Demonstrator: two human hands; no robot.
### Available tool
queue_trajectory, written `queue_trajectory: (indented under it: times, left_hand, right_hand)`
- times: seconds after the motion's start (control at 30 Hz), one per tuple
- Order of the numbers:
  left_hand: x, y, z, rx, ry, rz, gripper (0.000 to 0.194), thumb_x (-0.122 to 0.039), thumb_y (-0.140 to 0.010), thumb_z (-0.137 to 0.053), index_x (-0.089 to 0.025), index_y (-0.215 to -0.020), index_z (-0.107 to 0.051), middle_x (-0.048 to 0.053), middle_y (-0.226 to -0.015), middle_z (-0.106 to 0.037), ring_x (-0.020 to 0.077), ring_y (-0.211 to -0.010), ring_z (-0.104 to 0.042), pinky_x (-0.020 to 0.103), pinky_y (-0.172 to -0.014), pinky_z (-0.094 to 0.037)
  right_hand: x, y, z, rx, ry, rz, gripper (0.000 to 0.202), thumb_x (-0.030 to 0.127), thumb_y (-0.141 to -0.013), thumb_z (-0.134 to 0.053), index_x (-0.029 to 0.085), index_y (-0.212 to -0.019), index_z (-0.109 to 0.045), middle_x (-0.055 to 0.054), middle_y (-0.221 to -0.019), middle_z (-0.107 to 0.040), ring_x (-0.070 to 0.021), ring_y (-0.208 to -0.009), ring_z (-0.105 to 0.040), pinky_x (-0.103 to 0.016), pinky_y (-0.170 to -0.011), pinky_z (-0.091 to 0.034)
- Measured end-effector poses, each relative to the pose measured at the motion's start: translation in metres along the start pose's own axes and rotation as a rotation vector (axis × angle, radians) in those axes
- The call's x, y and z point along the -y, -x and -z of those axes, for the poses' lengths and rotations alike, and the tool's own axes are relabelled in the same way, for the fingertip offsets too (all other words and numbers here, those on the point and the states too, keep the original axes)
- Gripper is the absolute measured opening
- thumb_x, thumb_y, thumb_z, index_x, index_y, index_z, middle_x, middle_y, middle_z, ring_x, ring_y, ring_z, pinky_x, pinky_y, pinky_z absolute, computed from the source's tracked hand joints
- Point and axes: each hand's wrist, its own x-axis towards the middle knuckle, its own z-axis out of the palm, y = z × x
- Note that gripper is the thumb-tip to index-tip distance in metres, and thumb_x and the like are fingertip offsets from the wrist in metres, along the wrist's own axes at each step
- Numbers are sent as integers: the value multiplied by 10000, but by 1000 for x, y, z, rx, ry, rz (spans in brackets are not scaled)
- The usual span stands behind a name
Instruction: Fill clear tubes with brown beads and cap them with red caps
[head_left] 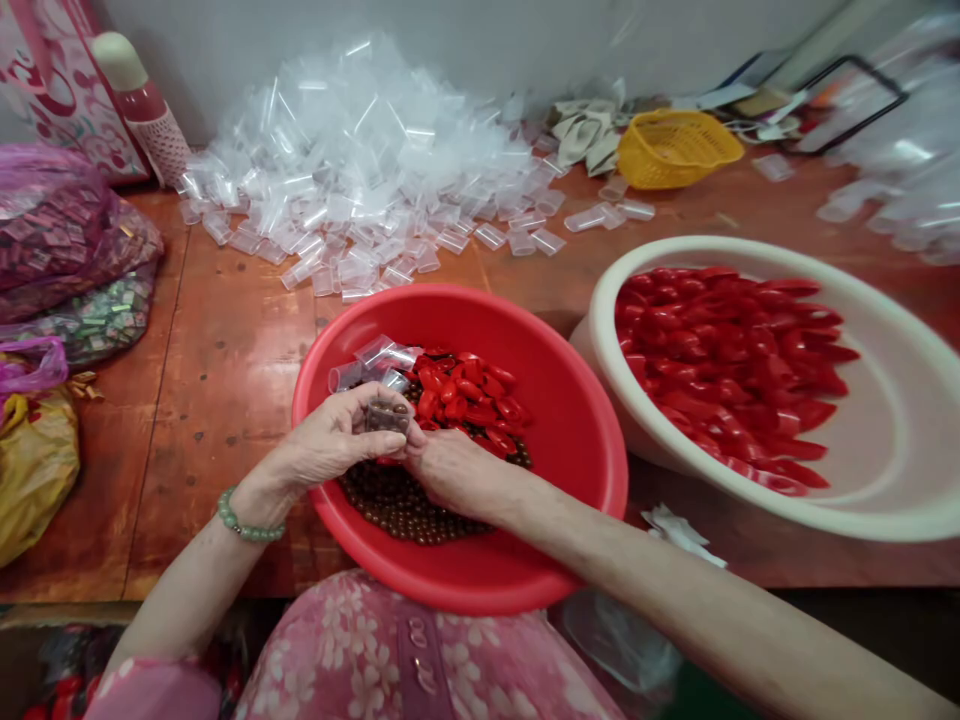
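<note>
My left hand is closed around a short clear plastic tube with dark brown balls inside. Close against the tube's right end is my right hand, its fingers bent down and mostly hidden, so what they grip does not show. Both hands are over a red basin. Inside it lie many shiny brown balls, a heap of glossy red plastic pieces and several empty clear tubes.
A big pile of clear tubes covers the back of the table. To the right, a tilted white basin holds many red pieces. A yellow basket stands behind it. Filled plastic bags and a bottle are at left.
</note>
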Motion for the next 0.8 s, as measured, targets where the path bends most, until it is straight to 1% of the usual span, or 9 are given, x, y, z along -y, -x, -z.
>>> queue_trajectory:
  times: [0.07, 0.13, 0.2, 0.27, 0.33, 0.43, 0.57, 0.67, 0.8]
  left_hand:
    - [0, 3, -1, 9, 18, -26, 315, -294, -763, -741, -159, -993, -573, 28, -886, -664, 134, -840, -632, 291, -822, -471]
    - [-1, 7, -2, 9, -14, -39, 277, -270, -796, -711, -151, -1010, -582, 29, -873, -662, 119, -832, -626, 272, -814, -471]
    - [-1, 9, -4, -28, -30, -43, 247, -245, -809, -693, -145, -1007, -585, 30, -879, -656, 109, -821, -621, 259, -792, -475]
    - [-1, 9, -6, -68, -10, -39, 280, -221, -790, -706, -149, -1030, -581, 21, -876, -645, 107, -807, -620, 252, -762, -480]
    - [-2, 8, -8, -61, 12, -30, 369, -197, -771, -718, -163, -1105, -566, 14, -870, -641, 111, -802, -623, 256, -755, -481]
    - [-6, 7, -11, -30, 23, -48, 462, -166, -760, -721, -179, -1184, -537, 20, -888, -663, 116, -818, -630, 265, -775, -473]
    - [-12, 6, -16, -32, 22, -11, 410, -155, -751, -724, -163, -1123, -552, 41, -923, -685, 120, -833, -645, 257, -763, -475]
    - [-12, 4, -21, -43, 11, 2, 359, -171, -743, -733, -143, -1058, -564, 35, -885, -685, 104, -779, -647, 228, -708, -473]
    - [-13, 2, -31, -102, -19, -14, 358, -209, -742, -736, -145, -1053, -569, 25, -888, -677, 96, -759, -640, 213, -672, -459]
  right_hand:
    - [-5, 8, 7, -42, -35, -2, 226, 65, -845, -455, 129, -979, -625, -121, -951, -699, -195, -819, -654, -284, -710, -481]
    - [-12, 18, 14, -159, -214, -21, 173, 150, -879, -467, 151, -956, -622, -87, -927, -696, -172, -803, -641, -275, -726, -481]
    - [-19, 27, 20, -341, -577, -54, 150, 264, -877, -527, 170, -933, -630, -55, -890, -696, -169, -796, -636, -285, -744, -488]
    - [-24, 34, 23, -523, -979, -78, 212, 354, -831, -616, 189, -959, -652, -41, -923, -706, -183, -844, -647, -313, -796, -493]
    - [-26, 38, 24, -633, -1218, -75, 254, 386, -784, -687, 211, -967, -679, -33, -980, -716, -188, -911, -653, -328, -862, -483]
    - [-23, 41, 25, -704, -1362, -74, 229, 390, -739, -744, 217, -885, -710, -22, -912, -727, -166, -857, -658, -310, -830, -494]
    - [-10, 42, 32, -738, -1516, -51, 226, 381, -705, -772, 210, -831, -693, 10, -719, -675, -108, -605, -595, -232, -556, -480]
    - [0, 40, 38, -824, -1575, -27, 223, 351, -696, -773, 201, -795, -639, 23, -701, -651, -79, -502, -542, -204, -453, -442]
    - [6, 36, 41, -881, -1614, -38, 328, 347, -715, -752, 211, -947, -564, 20, -760, -681, -68, -466, -553, -185, -424, -454]
